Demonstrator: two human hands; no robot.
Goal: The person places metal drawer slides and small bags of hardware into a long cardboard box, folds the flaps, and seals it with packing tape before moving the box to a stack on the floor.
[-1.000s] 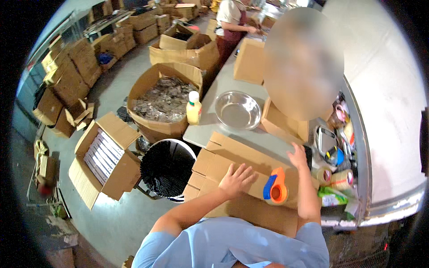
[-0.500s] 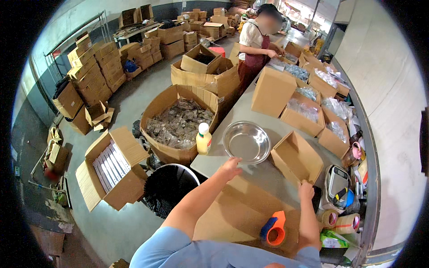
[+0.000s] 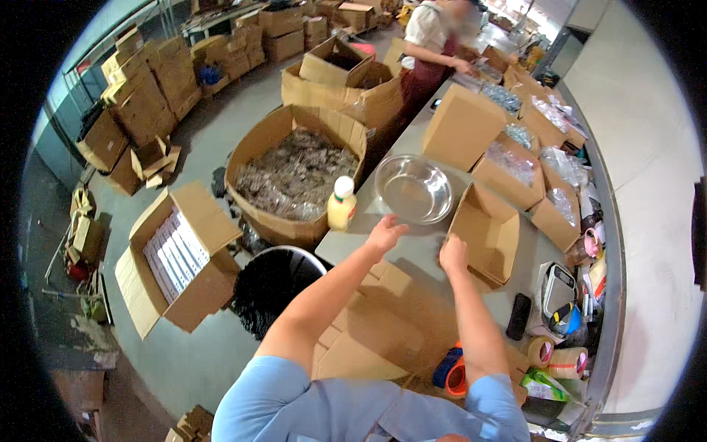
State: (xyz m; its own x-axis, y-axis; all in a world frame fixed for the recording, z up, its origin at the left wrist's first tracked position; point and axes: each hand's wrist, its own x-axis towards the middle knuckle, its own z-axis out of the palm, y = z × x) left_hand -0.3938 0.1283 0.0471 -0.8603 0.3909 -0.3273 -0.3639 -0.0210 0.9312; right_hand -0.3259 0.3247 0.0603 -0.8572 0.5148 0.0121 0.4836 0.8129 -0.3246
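Note:
My left hand (image 3: 387, 234) reaches over the worktable (image 3: 353, 250) just below a shiny steel bowl (image 3: 414, 189), its fingers partly spread with nothing in them. My right hand (image 3: 453, 254) is closed at the near left edge of an open, shallow cardboard box (image 3: 487, 234). That box stands right of the bowl, and its inside shows nothing in it. Left of the bowl is a pale yellow bottle (image 3: 341, 206) with a white cap. Flat cardboard (image 3: 383, 324) lies under my forearms. An orange and blue tape dispenser (image 3: 451, 370) is partly hidden by my right forearm.
Boxes of clear plastic pieces (image 3: 508, 162) line the table's right side. A scale (image 3: 557, 291), a black phone-like object (image 3: 519, 315) and tape rolls (image 3: 567, 362) sit near right. A large carton (image 3: 239, 166) stands left. A co-worker (image 3: 427, 55) stands beyond.
My right hand has gone from the box's near right corner to its near left edge. The box has turned slightly. The left hand stays near the bowl, and the whole view has shifted.

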